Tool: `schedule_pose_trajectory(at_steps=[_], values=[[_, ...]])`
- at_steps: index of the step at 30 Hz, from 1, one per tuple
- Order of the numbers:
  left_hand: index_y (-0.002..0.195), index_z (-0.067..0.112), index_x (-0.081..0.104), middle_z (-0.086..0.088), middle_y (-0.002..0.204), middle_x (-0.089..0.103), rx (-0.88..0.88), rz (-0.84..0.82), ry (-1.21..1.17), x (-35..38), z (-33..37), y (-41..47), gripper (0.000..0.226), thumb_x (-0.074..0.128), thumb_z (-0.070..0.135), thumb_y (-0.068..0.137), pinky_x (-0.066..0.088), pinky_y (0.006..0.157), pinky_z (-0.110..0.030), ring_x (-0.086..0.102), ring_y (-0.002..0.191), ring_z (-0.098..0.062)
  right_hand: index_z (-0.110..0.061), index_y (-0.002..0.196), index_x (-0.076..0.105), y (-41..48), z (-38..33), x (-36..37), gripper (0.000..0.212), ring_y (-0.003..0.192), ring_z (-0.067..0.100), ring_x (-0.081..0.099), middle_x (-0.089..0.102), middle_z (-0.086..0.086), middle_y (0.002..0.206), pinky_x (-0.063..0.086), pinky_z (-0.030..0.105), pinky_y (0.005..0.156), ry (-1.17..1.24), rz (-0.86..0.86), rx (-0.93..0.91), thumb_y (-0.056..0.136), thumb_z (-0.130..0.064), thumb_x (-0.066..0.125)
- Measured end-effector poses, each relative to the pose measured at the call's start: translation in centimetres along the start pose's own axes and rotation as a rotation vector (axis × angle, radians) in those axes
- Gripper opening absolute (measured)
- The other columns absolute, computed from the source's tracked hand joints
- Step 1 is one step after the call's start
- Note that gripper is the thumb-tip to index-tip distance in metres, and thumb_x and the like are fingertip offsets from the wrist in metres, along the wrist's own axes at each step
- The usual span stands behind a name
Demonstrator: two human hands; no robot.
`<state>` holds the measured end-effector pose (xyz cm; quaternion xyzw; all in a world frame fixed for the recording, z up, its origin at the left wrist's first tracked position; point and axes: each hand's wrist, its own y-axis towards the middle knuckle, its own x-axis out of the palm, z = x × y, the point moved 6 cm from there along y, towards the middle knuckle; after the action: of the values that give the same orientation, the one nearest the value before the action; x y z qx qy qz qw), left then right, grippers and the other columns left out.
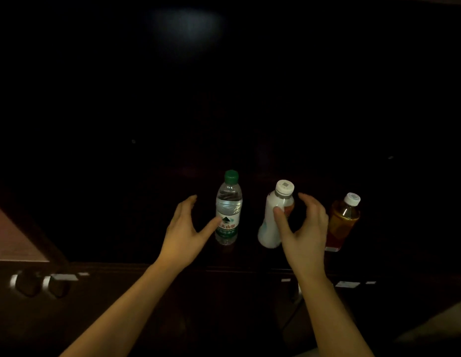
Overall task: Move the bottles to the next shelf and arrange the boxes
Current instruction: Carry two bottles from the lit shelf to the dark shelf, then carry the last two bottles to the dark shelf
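While both hands are spread and gripping nothing, the left hand (184, 234) has its thumb at the clear water bottle (228, 208) in the lower centre, and the right hand (302, 231) cups around the white bottle (273, 217). An amber bottle (344, 222) stands just right. In such dark, a misjudged closing could topple a bottle into its neighbour.

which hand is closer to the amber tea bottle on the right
Right. The right hand is just left of the amber tea bottle, open around the white bottle. The left hand is farther left, beyond the water bottle.
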<state>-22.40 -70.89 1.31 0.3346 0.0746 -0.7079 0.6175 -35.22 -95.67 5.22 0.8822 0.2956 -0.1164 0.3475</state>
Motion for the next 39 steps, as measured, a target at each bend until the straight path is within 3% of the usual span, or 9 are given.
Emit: schedule_pose_trajectory(at_steps=[2, 5, 8, 14, 16, 23, 29, 33, 39], values=[[0.146, 0.03, 0.032, 0.008, 0.148, 0.041, 0.032, 0.04, -0.007, -1.9, 0.6, -0.3, 0.09, 0.052, 0.081, 0.075, 0.035, 0.093, -0.02, 0.042, 0.132, -0.006, -0.02, 0.13, 0.056, -0.1, -2.7, -0.5, 0.048, 0.122, 0.012, 0.047, 0.055, -0.003, 0.13, 0.035, 0.013, 0.092, -0.005, 0.036, -0.082, 0.09, -0.044, 0.066], [0.141, 0.028, 0.041, 0.009, 0.141, 0.046, 0.114, 0.109, 0.043, -5.3, 1.6, -0.9, 0.073, 0.053, 0.071, 0.084, 0.036, 0.085, -0.012, 0.042, 0.121, 0.003, -0.012, 0.115, 0.066, -0.7, -7.3, -0.3, 0.029, 0.106, 0.018, 0.058, 0.063, 0.0, 0.112, 0.05, 0.031, 0.085, -0.02, 0.062, -0.233, 0.093, -0.032, 0.064], [0.134, 0.025, 0.05, 0.009, 0.132, 0.052, 0.224, 0.178, 0.155, -9.9, 2.1, -2.4, 0.056, 0.05, 0.061, 0.091, 0.045, 0.088, -0.02, 0.048, 0.118, -0.003, -0.009, 0.102, 0.07, -2.1, -12.0, 1.4, 0.016, 0.094, 0.02, 0.062, 0.068, 0.001, 0.099, 0.051, 0.037, 0.082, -0.079, 0.063, -0.405, 0.092, -0.022, 0.069], [0.125, 0.018, 0.061, 0.007, 0.122, 0.061, 0.251, 0.271, 0.27, -20.5, -0.3, -5.8, 0.043, 0.052, 0.048, 0.096, 0.046, 0.081, -0.022, 0.061, 0.098, -0.013, -0.015, 0.099, 0.07, -5.9, -20.3, 6.8, 0.014, 0.088, 0.012, 0.06, 0.066, -0.005, 0.095, 0.053, 0.038, 0.075, 0.0, -0.058, -0.457, 0.094, -0.026, 0.065], [0.121, 0.017, 0.064, 0.007, 0.116, 0.064, 0.227, 0.314, 0.287, -24.6, -1.9, -7.2, 0.038, 0.055, 0.044, 0.096, 0.049, 0.081, -0.024, 0.062, 0.101, -0.012, -0.016, 0.1, 0.07, -7.7, -23.2, 9.1, 0.014, 0.09, 0.011, 0.061, 0.066, -0.007, 0.095, 0.054, 0.04, 0.074, 0.02, -0.125, -0.484, 0.094, -0.027, 0.065], [0.105, 0.02, 0.067, 0.01, 0.097, 0.066, 0.119, 0.485, 0.412, -38.6, -8.8, -13.1, 0.02, 0.061, 0.036, 0.095, 0.052, 0.07, -0.03, 0.064, 0.087, -0.009, -0.022, 0.114, 0.066, -15.7, -33.8, 17.4, 0.026, 0.105, 0.007, 0.061, 0.064, -0.011, 0.11, 0.055, 0.033, 0.084, 0.07, -0.34, -0.61, 0.096, -0.038, 0.057], [0.108, 0.027, 0.065, 0.017, 0.094, 0.064, -0.008, 0.541, 0.504, -47.3, -13.8, -17.8, 0.024, 0.056, 0.044, 0.094, 0.035, 0.064, -0.007, 0.056, 0.077, 0.002, -0.023, 0.116, 0.064, -22.0, -40.5, 24.1, 0.03, 0.106, 0.012, 0.059, 0.063, -0.009, 0.113, 0.05, 0.029, 0.087, 0.026, -0.499, -0.698, 0.093, -0.04, 0.057], [0.106, 0.03, 0.065, 0.02, 0.09, 0.06, -0.081, 0.558, 0.536, -51.5, -16.7, -20.1, 0.023, 0.052, 0.046, 0.094, 0.035, 0.062, -0.008, 0.055, 0.075, 0.002, -0.026, 0.12, 0.061, -25.5, -43.9, 27.9, 0.032, 0.109, 0.009, 0.057, 0.062, -0.012, 0.115, 0.05, 0.028, 0.088, 0.042, -0.592, -0.727, 0.092, -0.042, 0.058], [0.116, 0.029, 0.064, 0.02, 0.093, 0.059, -0.164, 0.579, 0.564, -54.7, -20.3, -21.7, 0.033, 0.049, 0.05, 0.094, 0.049, 0.064, -0.017, 0.057, 0.076, 0.002, -0.029, 0.126, 0.058, -28.0, -47.0, 31.9, 0.038, 0.114, 0.009, 0.057, 0.062, -0.013, 0.121, 0.049, 0.029, 0.093, 0.042, -0.701, -0.767, 0.092, -0.047, 0.054]])
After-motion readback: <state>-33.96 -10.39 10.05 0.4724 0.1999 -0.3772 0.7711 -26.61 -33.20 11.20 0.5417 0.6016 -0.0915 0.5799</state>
